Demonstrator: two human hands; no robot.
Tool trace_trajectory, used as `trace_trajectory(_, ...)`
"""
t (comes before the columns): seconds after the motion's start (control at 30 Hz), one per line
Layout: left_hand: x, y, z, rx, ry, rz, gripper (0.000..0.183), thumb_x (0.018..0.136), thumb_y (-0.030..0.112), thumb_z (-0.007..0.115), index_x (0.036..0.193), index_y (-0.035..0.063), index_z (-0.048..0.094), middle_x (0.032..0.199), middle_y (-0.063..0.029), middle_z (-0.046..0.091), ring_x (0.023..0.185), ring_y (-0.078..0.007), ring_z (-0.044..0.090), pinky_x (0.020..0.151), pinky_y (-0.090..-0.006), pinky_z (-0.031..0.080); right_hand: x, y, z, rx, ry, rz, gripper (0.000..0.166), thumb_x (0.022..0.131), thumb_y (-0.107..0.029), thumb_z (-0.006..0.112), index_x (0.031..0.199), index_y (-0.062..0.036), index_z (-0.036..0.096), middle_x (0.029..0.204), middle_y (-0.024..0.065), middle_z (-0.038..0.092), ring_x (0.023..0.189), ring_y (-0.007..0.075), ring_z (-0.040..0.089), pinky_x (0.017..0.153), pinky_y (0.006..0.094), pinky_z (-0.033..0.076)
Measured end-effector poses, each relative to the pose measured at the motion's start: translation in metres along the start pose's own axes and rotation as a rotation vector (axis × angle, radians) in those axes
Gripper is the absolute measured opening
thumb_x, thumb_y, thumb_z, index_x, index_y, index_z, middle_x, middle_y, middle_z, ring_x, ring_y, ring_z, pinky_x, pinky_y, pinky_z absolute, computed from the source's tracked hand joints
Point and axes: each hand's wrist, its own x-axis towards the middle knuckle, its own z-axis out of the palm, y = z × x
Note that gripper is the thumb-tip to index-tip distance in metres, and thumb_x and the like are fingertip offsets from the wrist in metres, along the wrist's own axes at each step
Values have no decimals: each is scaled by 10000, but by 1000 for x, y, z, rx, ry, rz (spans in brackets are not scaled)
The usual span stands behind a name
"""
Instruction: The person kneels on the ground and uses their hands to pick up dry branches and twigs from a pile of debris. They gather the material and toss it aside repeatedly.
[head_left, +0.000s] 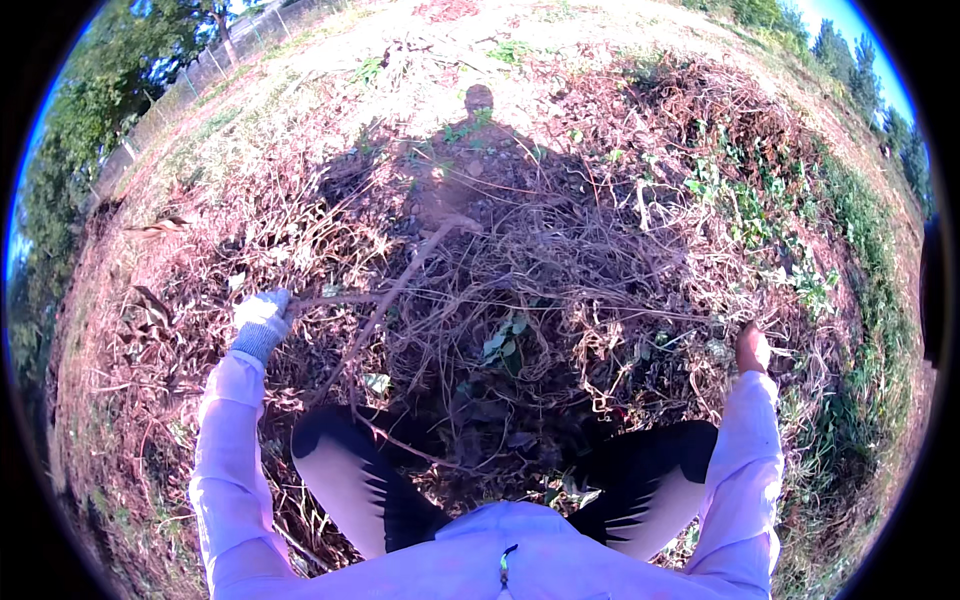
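My left hand (264, 313), in a pale knitted glove, is closed around a side shoot of a forked brown branch (405, 274). That branch slants from the bare soil ahead down towards my left knee. Out to the right, my bare right hand (752, 349) is closed at the edge of the dry vines (570, 270), where thin stems run into it; its fingers are mostly hidden. The tangled heap of vines spreads between both hands, in front of my bent legs. A few green leaves (504, 343) poke out of the heap.
Green weeds (817, 289) grow along the right side. A mound of brown dead plants (720, 105) rises at the far right. Curled dry leaves (154, 306) lie to the left. A wire fence (202, 71) and trees (82, 127) stand beyond. My shadow (480, 142) falls ahead.
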Motion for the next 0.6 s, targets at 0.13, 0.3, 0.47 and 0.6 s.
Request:
trace_trajectory(0.13,12,22,10,14,71,47,135,804,266,608,898,173,581,781,-83,653,724,-279,642,633,-402,498,-22,75,91,-394,-40,-560,340,908,-228,462,1087,23,603,931,200,651,919,315,632,748,449,498)
trace_trajectory(0.3,24,18,-57,155,258,64,236,758,332,642,928,186,569,748,-43,620,710,-238,620,642,-406,473,-45,61,67,392,-459,-388,596,800,-421,630,1106,88,579,1034,248,631,983,330,603,849,405,452)
trace_trajectory(0.47,31,17,-123,320,676,145,186,764,314,603,902,201,552,735,-1,581,752,-203,589,752,-363,406,-74,-12,-90,200,-536,-333,699,701,-471,718,1100,86,578,1041,254,626,991,343,609,845,399,458)
trace_trajectory(0.6,24,18,-153,351,610,148,213,735,306,640,889,195,545,724,-4,575,733,-209,580,742,-372,409,-103,-62,-179,-77,-172,-699,527,669,-449,760,857,31,651,835,219,632,781,386,613,709,435,479)
